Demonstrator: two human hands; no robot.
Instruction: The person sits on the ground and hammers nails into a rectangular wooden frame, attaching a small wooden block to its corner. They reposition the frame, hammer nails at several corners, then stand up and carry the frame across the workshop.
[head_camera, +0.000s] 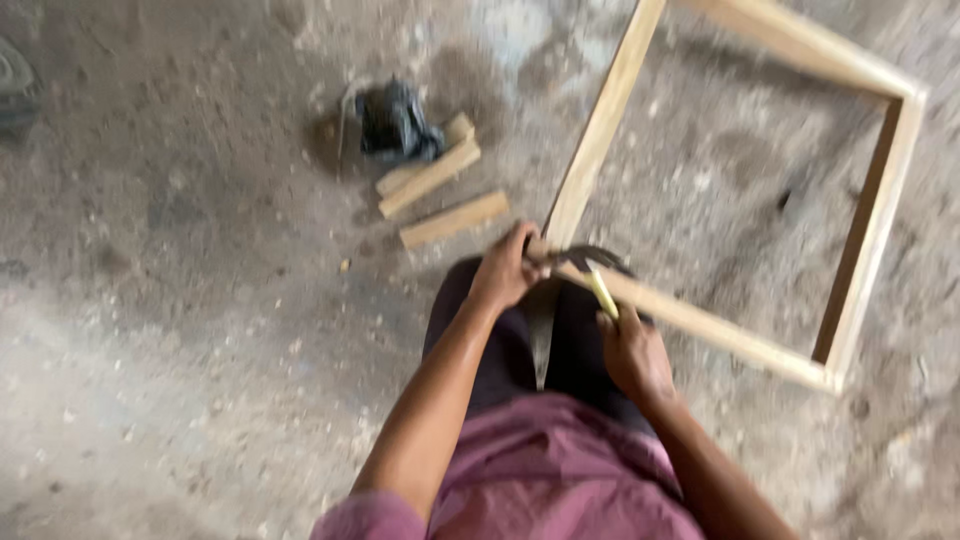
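Left hand (505, 270) gripping wooden frame (600, 130) corner, right hand (632, 355) just beside it holding yellow-handled hammer (603, 292), head blurred, frame's far side cut off.

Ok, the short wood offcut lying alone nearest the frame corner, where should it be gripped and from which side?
Grip the offcut across its narrow width near the middle, coming straight down from above. It lies flat on the concrete floor, apart from the stacked offcuts behind it, so both long edges look free. The left hand at the frame corner is nearest.

No packages, labels, signs or screens apparent.
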